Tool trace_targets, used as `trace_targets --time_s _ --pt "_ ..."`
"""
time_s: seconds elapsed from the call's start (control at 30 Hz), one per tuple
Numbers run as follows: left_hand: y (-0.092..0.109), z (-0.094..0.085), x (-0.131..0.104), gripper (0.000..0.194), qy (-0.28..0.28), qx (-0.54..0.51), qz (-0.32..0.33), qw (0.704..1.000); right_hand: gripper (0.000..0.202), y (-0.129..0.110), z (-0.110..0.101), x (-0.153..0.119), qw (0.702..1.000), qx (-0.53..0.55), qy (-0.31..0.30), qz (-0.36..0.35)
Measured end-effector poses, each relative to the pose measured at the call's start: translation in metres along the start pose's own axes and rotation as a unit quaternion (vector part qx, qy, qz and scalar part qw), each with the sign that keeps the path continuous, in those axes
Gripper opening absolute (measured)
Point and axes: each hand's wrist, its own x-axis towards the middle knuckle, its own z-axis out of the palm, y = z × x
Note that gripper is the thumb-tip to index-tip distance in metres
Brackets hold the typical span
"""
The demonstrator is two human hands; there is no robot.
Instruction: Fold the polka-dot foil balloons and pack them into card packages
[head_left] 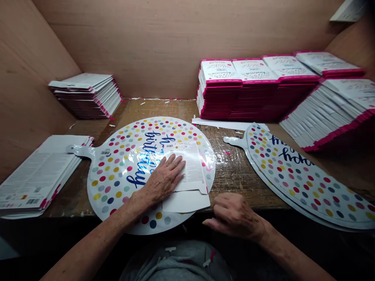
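Note:
A round, flat foil balloon (117,168) with coloured dots and blue birthday lettering lies before me, its tail pointing left and its near edge overhanging the table. On its right half rests a white printed card sleeve (193,168), with an unprinted flap (187,202) at its near end. My left hand (165,177) lies flat on the sleeve, fingers stretched out and slightly apart. My right hand (234,214) is curled into a loose fist just off the table edge, right of the flap. Its thumb points left, and nothing shows in the fingers.
More dotted balloons (307,183) lie stacked at right, overhanging the edge. Pink-edged packs stand in stacks (234,97) at the back and in a leaning pile (331,109) at right. Printed sleeves form piles at back left (84,95) and near left (38,171). Wooden walls (146,47) enclose the table.

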Motion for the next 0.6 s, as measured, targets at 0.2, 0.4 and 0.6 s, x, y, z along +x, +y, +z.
trace_targets --time_s 0.2,0.4,0.6 --pt "0.016 0.003 -0.013 0.031 0.117 -0.066 0.010 0.991 0.032 -0.001 0.020 -0.006 0.992 -0.069 0.098 -0.026" --pt "0.040 -0.011 -0.063 0.032 0.100 -0.125 0.061 0.985 0.026 -0.004 0.029 -0.011 0.991 -0.077 0.105 -0.031" --pt "0.052 -0.004 -0.067 0.023 0.115 -0.143 -0.014 0.983 0.022 -0.006 0.029 0.006 0.988 0.023 0.107 0.112"
